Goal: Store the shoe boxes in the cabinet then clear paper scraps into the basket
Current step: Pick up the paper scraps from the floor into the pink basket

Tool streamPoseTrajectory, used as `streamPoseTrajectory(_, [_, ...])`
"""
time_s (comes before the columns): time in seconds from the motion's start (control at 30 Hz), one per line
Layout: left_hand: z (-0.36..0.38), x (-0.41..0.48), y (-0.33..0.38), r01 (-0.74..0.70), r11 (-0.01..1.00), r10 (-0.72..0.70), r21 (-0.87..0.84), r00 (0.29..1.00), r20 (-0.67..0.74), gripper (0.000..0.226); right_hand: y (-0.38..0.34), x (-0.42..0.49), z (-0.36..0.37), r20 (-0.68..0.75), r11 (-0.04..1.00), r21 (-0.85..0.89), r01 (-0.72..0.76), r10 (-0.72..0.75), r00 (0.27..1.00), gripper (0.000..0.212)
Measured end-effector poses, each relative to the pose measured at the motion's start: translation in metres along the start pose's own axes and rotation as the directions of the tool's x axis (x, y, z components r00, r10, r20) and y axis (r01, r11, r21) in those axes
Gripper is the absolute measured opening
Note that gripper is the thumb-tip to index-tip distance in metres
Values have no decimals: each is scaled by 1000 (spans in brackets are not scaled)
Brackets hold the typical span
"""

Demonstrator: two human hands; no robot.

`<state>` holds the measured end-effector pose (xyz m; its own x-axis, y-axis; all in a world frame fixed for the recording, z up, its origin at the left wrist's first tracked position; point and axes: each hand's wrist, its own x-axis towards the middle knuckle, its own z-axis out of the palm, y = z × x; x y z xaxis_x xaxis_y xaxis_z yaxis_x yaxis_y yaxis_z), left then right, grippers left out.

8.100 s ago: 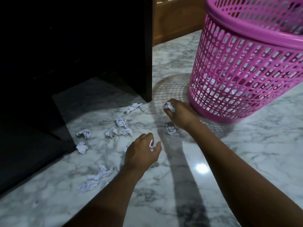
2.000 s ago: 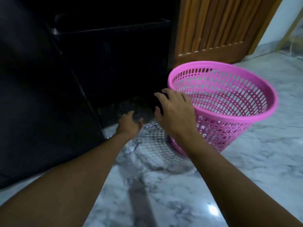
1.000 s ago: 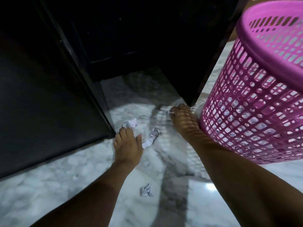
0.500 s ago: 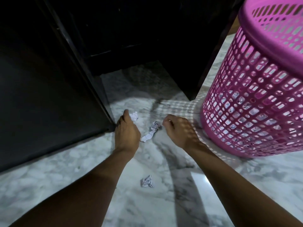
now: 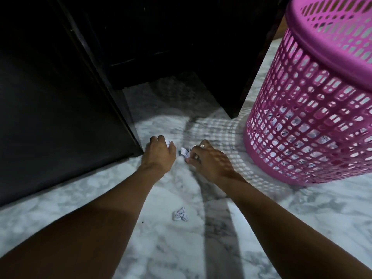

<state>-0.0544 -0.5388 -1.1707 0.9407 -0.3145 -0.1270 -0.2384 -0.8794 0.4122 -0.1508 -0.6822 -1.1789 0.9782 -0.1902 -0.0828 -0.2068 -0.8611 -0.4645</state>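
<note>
My left hand (image 5: 159, 155) rests low on the marble floor by the corner of the dark cabinet door (image 5: 60, 117), fingers curled around a white crumpled paper scrap (image 5: 168, 143). Just to its right, my right hand (image 5: 209, 163) pinches another paper scrap (image 5: 184, 153) between fingertips. A third crumpled scrap (image 5: 180, 214) lies on the floor between my forearms. The pink perforated basket (image 5: 310, 109) stands at the right, with paper scraps visible through its lower wall. No shoe boxes can be seen in the dark cabinet interior.
The dark cabinet (image 5: 161, 47) fills the top and left; its open door angles toward me on the left. White-grey marble floor (image 5: 302, 218) stretches across the bottom and right. The basket casts a lattice shadow on the floor near my right hand.
Since half a second ago my left hand has shut over the scrap near the door corner. My right hand moved left and took hold of the long scrap that lay between the hands.
</note>
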Motion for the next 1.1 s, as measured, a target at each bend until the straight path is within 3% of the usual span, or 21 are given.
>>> streamPoseTrajectory(0.13, [-4,-21,0,16,988,-20,-157,1000,-23,26,1,-4,0,-61,999,-40,-28,25,998,21])
streamPoseTrajectory(0.27, [-11,-43,-3,19,969,13,-247,992,126,12,-2,-8,-4,-25,994,53,-100,101,995,11])
streamPoseTrajectory(0.4, [-22,-63,-6,-105,989,125,-99,968,217,16,0,-16,-6,-32,952,257,-164,178,984,5])
streamPoseTrajectory(0.5, [-32,-79,-13,-163,986,167,-40,945,280,25,-2,-24,-9,-14,905,388,-172,192,981,22])
streamPoseTrajectory(0.63, [-38,-99,-20,-297,948,216,114,864,455,60,-3,-28,-12,51,854,452,-259,266,963,44])
streamPoseTrajectory(0.73, [-30,-114,-24,-389,899,232,200,811,536,56,-2,-30,-13,33,822,493,-286,310,950,36])
streamPoseTrajectory(0.87, [-18,-123,-28,-481,856,350,191,810,471,29,-3,-31,-20,42,812,467,-349,374,927,30])
streamPoseTrajectory(0.93, [-16,-123,-28,-468,870,364,153,820,441,26,-2,-31,-24,36,796,480,-368,402,915,30])
streamPoseTrajectory(1.1, [-10,-109,-23,-179,979,199,-94,934,297,27,1,-26,-23,-28,795,537,-282,351,936,25])
